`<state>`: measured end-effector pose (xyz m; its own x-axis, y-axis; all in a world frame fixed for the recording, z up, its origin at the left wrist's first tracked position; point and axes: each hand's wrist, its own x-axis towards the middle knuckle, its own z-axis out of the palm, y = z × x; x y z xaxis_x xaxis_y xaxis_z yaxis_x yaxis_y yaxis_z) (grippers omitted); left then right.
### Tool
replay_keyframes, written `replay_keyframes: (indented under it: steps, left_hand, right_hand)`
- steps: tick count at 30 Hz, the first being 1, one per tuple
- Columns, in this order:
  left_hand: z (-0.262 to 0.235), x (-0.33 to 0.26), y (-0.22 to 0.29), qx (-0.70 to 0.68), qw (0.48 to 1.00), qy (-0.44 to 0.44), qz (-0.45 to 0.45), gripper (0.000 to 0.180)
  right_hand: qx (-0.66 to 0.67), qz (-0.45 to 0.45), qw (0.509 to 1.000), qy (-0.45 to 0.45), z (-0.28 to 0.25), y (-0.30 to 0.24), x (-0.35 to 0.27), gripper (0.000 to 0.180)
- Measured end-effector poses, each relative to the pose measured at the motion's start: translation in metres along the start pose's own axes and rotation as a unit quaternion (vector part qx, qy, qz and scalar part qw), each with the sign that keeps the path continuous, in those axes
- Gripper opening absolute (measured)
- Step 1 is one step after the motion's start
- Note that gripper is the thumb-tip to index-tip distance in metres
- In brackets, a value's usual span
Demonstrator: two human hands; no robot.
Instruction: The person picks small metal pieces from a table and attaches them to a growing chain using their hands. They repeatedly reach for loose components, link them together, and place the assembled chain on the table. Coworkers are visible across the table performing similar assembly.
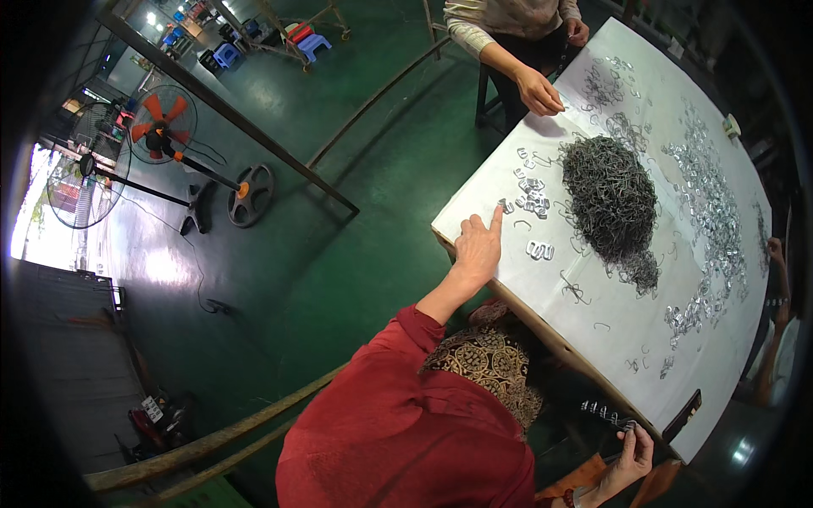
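Nearest us, beside the edge of the worktop [627, 360], the right grip [633, 451] pinches one end of a strip [603, 414] of small metal pieces; the strip reaches out leftward. The left grip [478, 247] pinches nothing that we can see: its forefinger points out to a clip [506, 206], touching or just beside it, the other fingers loosely bent. Around it we find a small group of clips [533, 200] and a neat row [539, 250]. Beyond lies a big heap of hooks [610, 195], then a broad scatter of shiny clips [716, 224]. A co-worker's hand [539, 93] is over the far end.

We judge the work barely begun: one short strip looks joined, while most hooks and clips lie loose. We cannot tell whether the row is finished.
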<state>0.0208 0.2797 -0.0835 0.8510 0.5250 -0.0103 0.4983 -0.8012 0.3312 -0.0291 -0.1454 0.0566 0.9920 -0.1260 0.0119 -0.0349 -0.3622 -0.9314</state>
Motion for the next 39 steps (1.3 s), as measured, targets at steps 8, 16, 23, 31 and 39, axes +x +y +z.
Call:
replay_keyframes:
  steps: [8, 16, 23, 31, 39]
  left_hand:
    - [0.028, -0.001, 0.008, 0.143, 0.985, 0.064, 0.069, 0.058]
    - [0.027, -0.001, 0.008, 0.243, 0.959, 0.068, 0.133, 0.061]
    - [0.031, 0.020, 0.009, 0.170, 0.979, 0.040, 0.108, 0.061]
    - [0.013, 0.062, 0.002, -0.001, 0.997, 0.040, 0.061, 0.056]
    - [0.002, 0.151, -0.010, -0.090, 0.991, 0.071, 0.071, 0.054]
  right_hand:
    - [0.004, -0.001, 1.000, -0.004, 0.000, 0.000, -0.001, 0.013]
    - [-0.001, -0.007, 1.000, -0.008, 0.001, 0.001, -0.005, 0.013]
    - [0.037, -0.004, 0.999, 0.009, 0.009, -0.005, -0.015, 0.014]
    - [0.075, -0.031, 0.997, 0.015, 0.008, 0.006, -0.018, 0.015]
    - [0.059, -0.061, 0.996, 0.005, 0.008, 0.006, -0.014, 0.015]
